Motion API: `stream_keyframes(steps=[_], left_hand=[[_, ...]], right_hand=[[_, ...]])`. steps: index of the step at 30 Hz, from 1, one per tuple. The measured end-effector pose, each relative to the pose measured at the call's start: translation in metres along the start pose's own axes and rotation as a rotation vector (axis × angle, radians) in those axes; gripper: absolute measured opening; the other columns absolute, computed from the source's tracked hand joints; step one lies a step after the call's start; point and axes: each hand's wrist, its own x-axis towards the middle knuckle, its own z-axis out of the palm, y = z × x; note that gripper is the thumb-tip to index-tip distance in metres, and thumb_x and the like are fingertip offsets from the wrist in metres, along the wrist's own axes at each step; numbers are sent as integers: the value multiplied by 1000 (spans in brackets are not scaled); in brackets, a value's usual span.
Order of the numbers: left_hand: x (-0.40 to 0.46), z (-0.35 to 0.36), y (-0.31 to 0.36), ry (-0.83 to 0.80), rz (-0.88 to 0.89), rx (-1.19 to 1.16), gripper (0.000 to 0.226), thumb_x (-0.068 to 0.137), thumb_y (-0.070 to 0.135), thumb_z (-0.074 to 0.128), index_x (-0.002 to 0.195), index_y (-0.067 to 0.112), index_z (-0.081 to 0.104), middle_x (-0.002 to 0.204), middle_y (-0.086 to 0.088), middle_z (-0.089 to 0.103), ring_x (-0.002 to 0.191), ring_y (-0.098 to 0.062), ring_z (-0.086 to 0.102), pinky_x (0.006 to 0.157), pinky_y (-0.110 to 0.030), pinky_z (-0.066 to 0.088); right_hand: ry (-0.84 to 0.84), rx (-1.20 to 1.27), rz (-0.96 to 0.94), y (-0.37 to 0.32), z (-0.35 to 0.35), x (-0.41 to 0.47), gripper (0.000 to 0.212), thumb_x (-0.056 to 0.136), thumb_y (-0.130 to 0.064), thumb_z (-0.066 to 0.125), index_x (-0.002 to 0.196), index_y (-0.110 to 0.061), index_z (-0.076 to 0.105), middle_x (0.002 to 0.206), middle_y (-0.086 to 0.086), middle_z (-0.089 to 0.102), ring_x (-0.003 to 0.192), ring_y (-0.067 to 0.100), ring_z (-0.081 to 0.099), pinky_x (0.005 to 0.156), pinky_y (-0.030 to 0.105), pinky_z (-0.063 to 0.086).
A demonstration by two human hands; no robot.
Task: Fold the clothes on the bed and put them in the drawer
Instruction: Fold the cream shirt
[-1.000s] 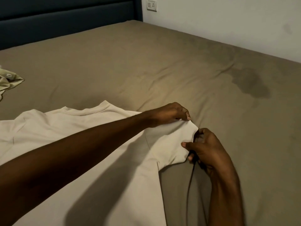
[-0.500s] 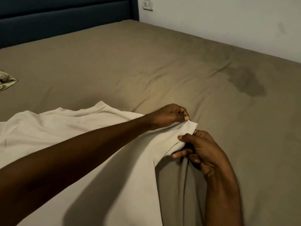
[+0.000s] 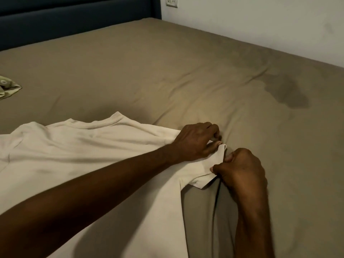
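Note:
A cream T-shirt (image 3: 78,157) lies spread flat on the tan bed sheet (image 3: 167,75), its collar toward the headboard and its right sleeve (image 3: 202,174) pointing right. My left hand (image 3: 197,141) reaches across the shirt and pinches the upper corner of that sleeve's hem. My right hand (image 3: 240,170) pinches the lower part of the same hem between thumb and curled fingers. The sleeve is pulled out nearly flat against the sheet. My left forearm covers part of the shirt's body.
A crumpled pale green garment (image 3: 8,88) lies at the left edge of the bed. A dark damp-looking patch (image 3: 286,94) marks the sheet at the right. A dark blue headboard (image 3: 74,21) and a white wall with a socket (image 3: 172,1) bound the bed.
Both hands have lowered the sleeve from slightly raised down onto the sheet, and my right hand's fingers have curled in tighter on the hem. The view shifted a little.

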Motion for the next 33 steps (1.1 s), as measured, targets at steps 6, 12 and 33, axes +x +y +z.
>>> stream_keyframes(steps=[6, 12, 33], left_hand=[[-27, -45, 0, 190, -197, 166, 13, 91, 25, 61, 100, 21, 70, 103, 2, 69, 108, -25, 60, 87, -40, 43], [-120, -82, -30, 68, -472, 389, 38, 93, 38, 50, 119, 21, 72, 130, -9, 67, 132, -36, 53, 99, -47, 45], [-93, -134, -190, -71, -689, 92, 33, 97, 52, 58, 104, 20, 61, 98, 3, 63, 92, -21, 57, 73, -34, 37]], right_hand=[[340, -89, -339, -44, 23, -37, 29, 91, -16, 62, 118, -9, 60, 118, 14, 61, 106, 37, 61, 80, 41, 47], [-158, -448, -524, -47, 90, -28, 70, 107, -54, 20, 165, -19, 1, 172, 15, -13, 159, 31, -12, 124, 61, -5], [9, -450, -507, -32, 107, -17, 92, 87, -84, -1, 163, -34, -15, 172, 4, -19, 158, 20, -19, 117, 60, -23]])
